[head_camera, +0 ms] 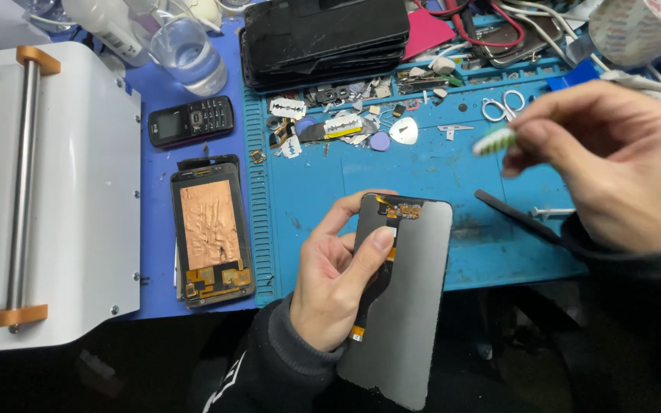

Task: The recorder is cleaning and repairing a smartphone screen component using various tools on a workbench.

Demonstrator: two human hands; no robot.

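1. The left hand (338,279) is holding a dark phone screen (407,306) by its left edge, with the back of the screen facing up. The thumb is pressing on the orange and black ribbon strip (380,268) that is running down the back.
2. The screen is sitting low in the middle of the view, partly over the blue mat (437,168) and partly over the dark space below the mat's near edge.
3. Its long side is running from top to bottom, leaning a little, with the ribbon's copper end up near the top edge.
4. The right hand (613,164) is hanging up and to the right of the screen, well apart from it. Its fingers are pinching a small white and green thing (493,141). The thing is blurry, so I cannot tell what it is.
5. The screen is lying down and to the left of the right hand. The left hand is much nearer, since it is already touching the screen.
6. A black flat tool (518,218) is lying on the mat between the right hand and the screen.
7. On the left, another opened phone with copper foil (210,229) is lying flat, with a small black keypad phone (191,120) above it.
8. The bottom corner of the screen is fading into the dark, and the right wrist is cut off at the edge.
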